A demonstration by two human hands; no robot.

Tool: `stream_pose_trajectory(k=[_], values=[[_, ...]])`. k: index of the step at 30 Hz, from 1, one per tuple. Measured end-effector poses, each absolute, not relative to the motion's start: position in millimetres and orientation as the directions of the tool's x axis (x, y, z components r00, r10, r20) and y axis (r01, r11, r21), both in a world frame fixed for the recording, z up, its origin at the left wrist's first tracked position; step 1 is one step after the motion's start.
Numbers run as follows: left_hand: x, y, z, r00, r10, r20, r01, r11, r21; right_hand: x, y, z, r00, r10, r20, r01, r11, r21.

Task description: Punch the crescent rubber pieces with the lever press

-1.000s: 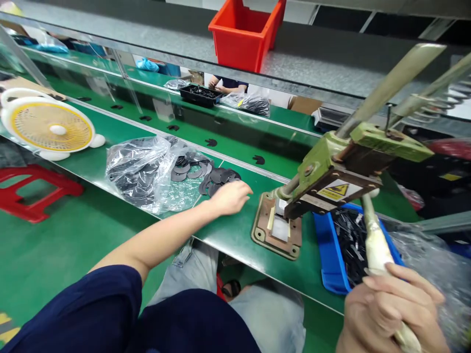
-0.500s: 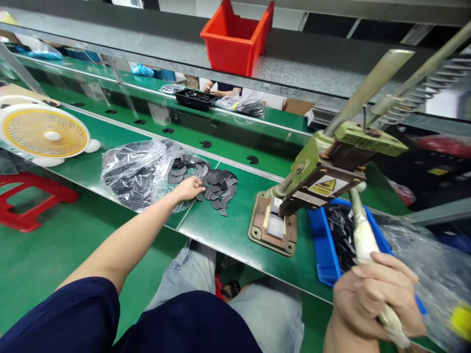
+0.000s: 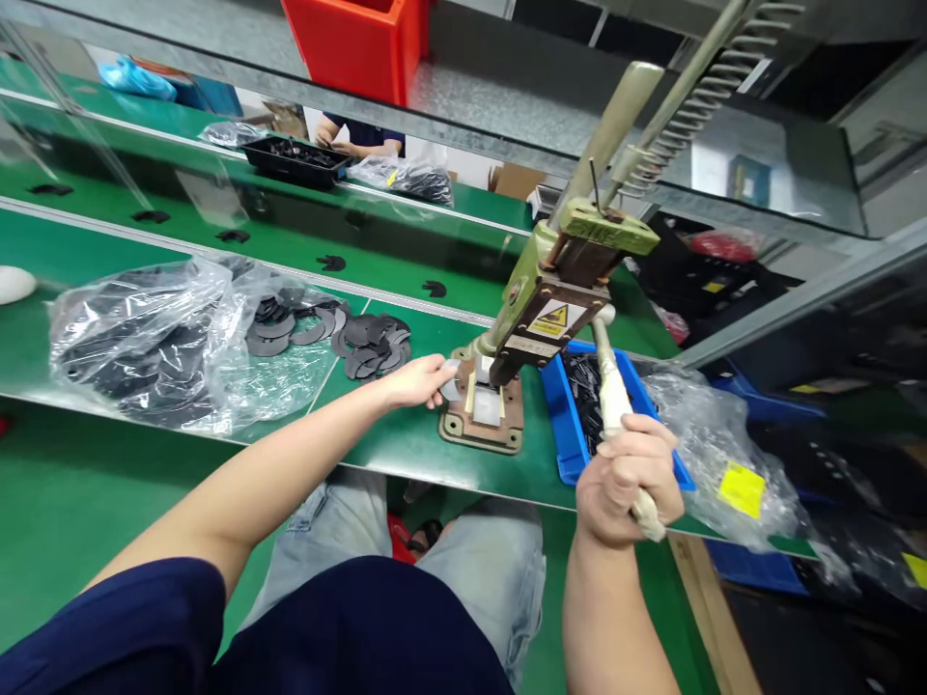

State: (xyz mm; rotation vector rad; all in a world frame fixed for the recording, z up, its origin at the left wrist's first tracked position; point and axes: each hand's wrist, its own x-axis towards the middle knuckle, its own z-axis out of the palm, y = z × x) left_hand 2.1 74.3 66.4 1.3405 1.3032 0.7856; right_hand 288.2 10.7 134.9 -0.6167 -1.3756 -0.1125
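Between the fingertips of my left hand [image 3: 418, 381] is a grey curved flat piece [image 3: 450, 388], held at the left side of the press base [image 3: 453, 425]. My right hand [image 3: 630, 480] is wrapped round the cloth-covered lever handle [image 3: 610, 386] of the green hand press [image 3: 554, 280]. A pale block [image 3: 488, 403] sits on the base, in front of the press head. Left of the press lies a loose pile of dark curved pieces [image 3: 373, 346]. A clear plastic bag [image 3: 145, 338] full of similar pieces lies farther left, its mouth toward the pile.
A blue bin [image 3: 569, 430] of black parts stands right of the press, beside clear plastic bags [image 3: 724, 454]. Black parts [image 3: 331, 263] lie spaced along the green belt behind. A red bin [image 3: 354, 43] sits on the overhead shelf. Another person's arms [image 3: 354, 145] show beyond.
My left hand has moved right from the pile to the press base with a curved piece. My right hand still grips the lever. The view has shifted right.
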Motion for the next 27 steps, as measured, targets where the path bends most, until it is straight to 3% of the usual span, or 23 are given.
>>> stream_pose_trajectory(k=[14, 22, 27], values=[[58.9, 111.3, 76.4, 0.226, 0.928, -0.296, 0.527, 0.139, 0.838, 287.6, 10.1, 134.3, 0.206, 0.296, 0.933, 0.319, 0.881, -0.35], [64.9, 115.5, 88.7, 0.179, 0.936, -0.303, 0.746, 0.072, 0.662, 281.1, 17.5, 132.5, 0.296, 0.231, 0.927, 0.328, 0.887, -0.326], [66.1, 120.1, 91.8, 0.206, 0.944, -0.259, 0.81, -0.016, 0.586, 283.3, 23.3, 133.2, 0.282, 0.148, 0.948, 0.343, 0.907, -0.244]])
